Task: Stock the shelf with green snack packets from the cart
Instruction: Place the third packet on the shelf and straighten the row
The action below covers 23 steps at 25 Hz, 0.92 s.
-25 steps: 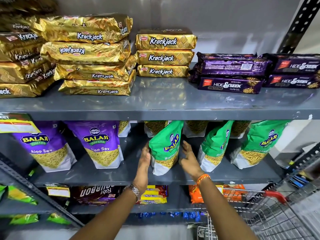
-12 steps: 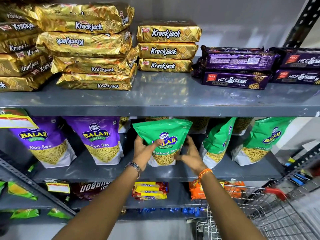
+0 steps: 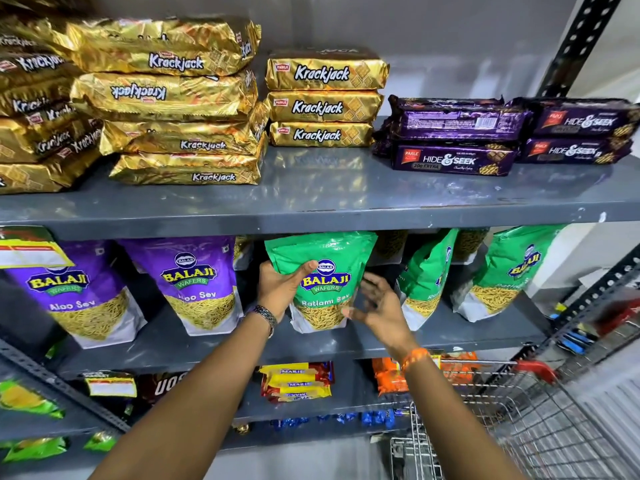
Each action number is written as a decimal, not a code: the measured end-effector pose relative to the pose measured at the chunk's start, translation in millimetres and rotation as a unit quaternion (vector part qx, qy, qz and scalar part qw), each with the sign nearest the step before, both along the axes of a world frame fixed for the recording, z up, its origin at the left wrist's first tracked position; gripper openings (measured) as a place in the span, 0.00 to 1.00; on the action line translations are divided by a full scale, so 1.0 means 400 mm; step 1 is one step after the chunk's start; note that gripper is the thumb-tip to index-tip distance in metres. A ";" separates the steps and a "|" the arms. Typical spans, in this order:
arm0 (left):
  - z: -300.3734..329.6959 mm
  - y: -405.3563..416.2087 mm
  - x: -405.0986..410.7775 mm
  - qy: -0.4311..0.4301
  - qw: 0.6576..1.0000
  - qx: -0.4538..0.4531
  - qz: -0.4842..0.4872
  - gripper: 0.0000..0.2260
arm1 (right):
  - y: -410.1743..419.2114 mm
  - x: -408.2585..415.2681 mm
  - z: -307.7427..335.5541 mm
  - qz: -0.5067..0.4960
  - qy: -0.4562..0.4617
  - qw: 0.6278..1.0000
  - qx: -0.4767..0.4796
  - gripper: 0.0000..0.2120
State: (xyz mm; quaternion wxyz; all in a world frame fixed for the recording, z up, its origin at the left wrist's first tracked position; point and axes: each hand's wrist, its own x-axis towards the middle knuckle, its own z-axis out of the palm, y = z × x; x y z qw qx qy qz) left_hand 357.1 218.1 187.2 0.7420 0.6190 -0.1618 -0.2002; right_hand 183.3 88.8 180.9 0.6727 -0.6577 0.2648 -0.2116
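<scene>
A green Balaji Ratlami Sev packet (image 3: 329,271) stands upright and faces front on the middle grey shelf (image 3: 242,348). My left hand (image 3: 282,287) grips its left edge, thumb across the front. Just off the packet's right side, my right hand (image 3: 375,301) is blurred, with fingers spread and nothing in it. Two more green packets (image 3: 427,271) (image 3: 509,268) stand angled further right on the same shelf. The wire cart (image 3: 519,427) with a red handle sits at the lower right; its contents are not visible.
Purple Balaji Aloo Sev packets (image 3: 197,282) stand left of the green ones. Gold Krackjack stacks (image 3: 173,98) and purple Hide & Seek packs (image 3: 453,140) fill the top shelf. Biscuit packs (image 3: 296,382) lie on the shelf below. A black slotted upright (image 3: 581,39) frames the right side.
The green packet was turned from edge-on to face front. My right hand has since let go of it and drawn back slightly; my left hand still grips it.
</scene>
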 end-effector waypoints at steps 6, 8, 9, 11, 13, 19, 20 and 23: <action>-0.077 0.023 -0.034 -0.029 0.998 0.040 -0.034 0.22 | -0.035 -0.234 -0.064 -0.189 0.005 0.982 -0.017 0.21; -0.112 0.023 -0.055 -0.036 0.996 0.069 -0.037 0.28 | -0.100 -0.251 -0.066 -0.214 -0.007 0.977 0.019 0.20; -0.130 0.023 -0.063 -0.037 0.995 0.080 -0.040 0.32 | -0.126 -0.252 -0.063 -0.218 0.006 0.976 0.007 0.23; -0.165 0.018 -0.071 -0.051 0.993 0.093 -0.048 0.39 | -0.180 -0.252 -0.074 -0.189 0.076 0.974 -0.097 0.41; -0.188 0.009 -0.072 -0.064 0.992 0.095 -0.050 0.44 | -0.232 -0.244 -0.090 -0.129 0.095 0.974 -0.162 0.55; -0.202 0.006 -0.063 -0.106 0.988 0.110 -0.033 0.47 | -0.314 -0.191 -0.138 -0.105 0.073 0.975 -0.179 0.53; -0.203 0.010 -0.061 -0.113 0.986 0.115 -0.033 0.47 | -0.312 -0.182 -0.145 -0.125 0.074 0.975 -0.170 0.53; -0.203 0.023 -0.050 -0.118 0.984 0.126 -0.030 0.46 | -0.290 -0.153 -0.157 -0.174 0.117 0.958 -0.196 0.52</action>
